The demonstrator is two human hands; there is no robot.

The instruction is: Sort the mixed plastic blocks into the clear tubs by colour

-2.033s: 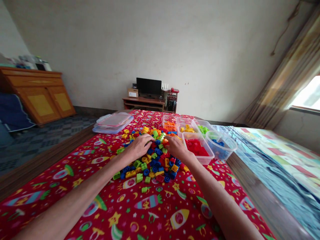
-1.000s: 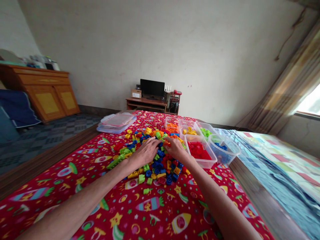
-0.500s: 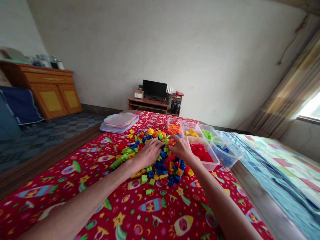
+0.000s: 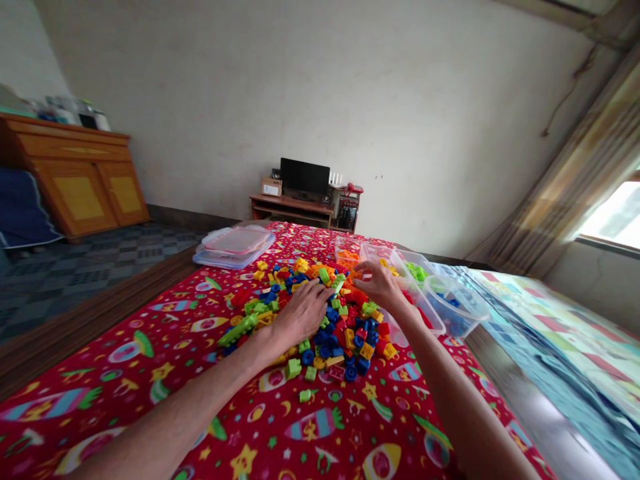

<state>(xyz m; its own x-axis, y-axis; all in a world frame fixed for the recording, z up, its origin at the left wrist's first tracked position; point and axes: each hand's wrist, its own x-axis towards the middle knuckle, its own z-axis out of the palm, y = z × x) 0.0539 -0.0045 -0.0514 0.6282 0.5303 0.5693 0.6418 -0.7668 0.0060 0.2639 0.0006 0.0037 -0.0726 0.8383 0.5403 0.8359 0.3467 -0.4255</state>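
Note:
A heap of small plastic building bricks point(image 4: 320, 320) in blue, green, yellow, red and orange lies on a table under a red rocket-print cloth point(image 4: 240, 413). My left hand point(image 4: 300, 312) rests palm down on the heap, fingers stretched over the bricks. My right hand point(image 4: 379, 283) is lifted above the heap's far right side, fingers pinched on an orange brick point(image 4: 356, 274). It hovers near the clear tubs, by the orange-brick tub point(image 4: 347, 253).
Clear tubs stand in a row at the right: yellow point(image 4: 379, 257), green point(image 4: 416, 269), red point(image 4: 425, 313), and a round blue one point(image 4: 457, 308). Stacked lids point(image 4: 233, 244) lie at the far left. The table's right edge point(image 4: 515, 393) is close.
My right hand has lifted off the heap with an orange brick and moved up and right toward the tubs. My left hand stays on the heap. The view has shifted a little.

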